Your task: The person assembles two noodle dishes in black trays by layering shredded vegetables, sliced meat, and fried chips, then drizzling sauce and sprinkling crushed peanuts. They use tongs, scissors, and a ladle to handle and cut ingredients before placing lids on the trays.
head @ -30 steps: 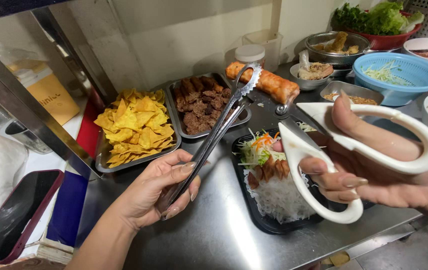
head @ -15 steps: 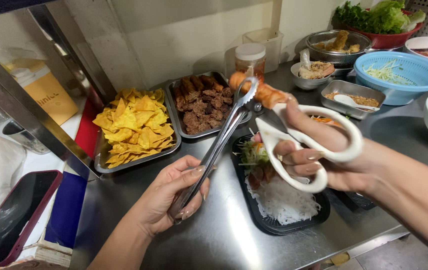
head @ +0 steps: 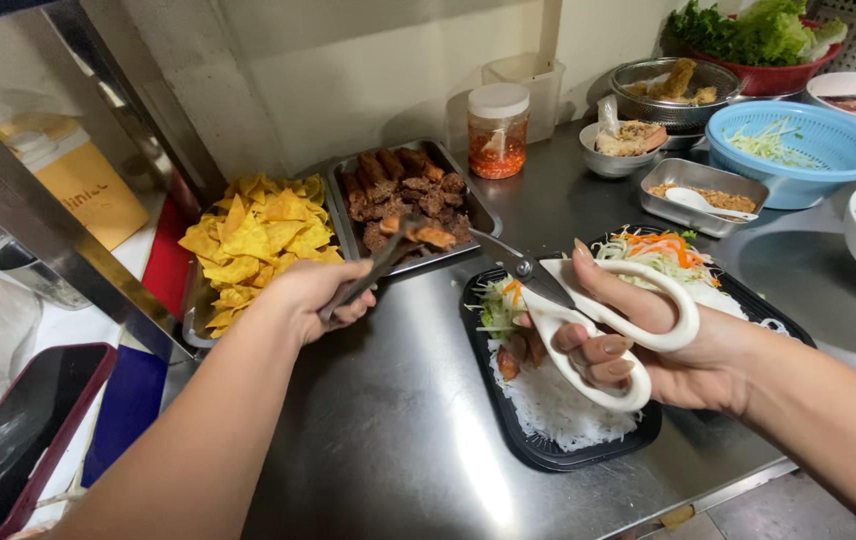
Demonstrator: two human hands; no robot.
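While the right hand (head: pixel 638 335) sits closest to the camera, its fingers are threaded through the white loops of a pair of kitchen scissors (head: pixel 588 305), grip closed around the handles and the short blades pointing left and up over the black meal tray (head: pixel 548 450). Held there, the blades hang just above the tray's near end, where white rice noodles (head: pixel 558 405) lie under shredded greens and carrot (head: pixel 653 250), so anything snipped would likely drop straight onto the food. I cannot tell whether the blades are parted or together.

Across the steel bench (head: pixel 388 430), the left hand (head: pixel 313 295) is clamped on a pair of metal tongs (head: pixel 378 265), thumb and fingers squeezing the arms. The tongs' tips reach into the steel pan of fried brown meat pieces (head: pixel 403 195) and appear to pinch one golden piece (head: pixel 428 235) at its near edge, close to the scissor tips. Touching that pan on its left is a pan of yellow fried chips (head: pixel 253 240).

Farther back stand a jar of red chilli sauce (head: pixel 498 130) with a white lid, a small steel tin with a white spoon (head: pixel 703 190), a blue colander (head: pixel 793 145) of shredded vegetables, a metal bowl of fried items (head: pixel 673 85) and a red bowl of lettuce (head: pixel 758 30), all within arm's reach of the tray.
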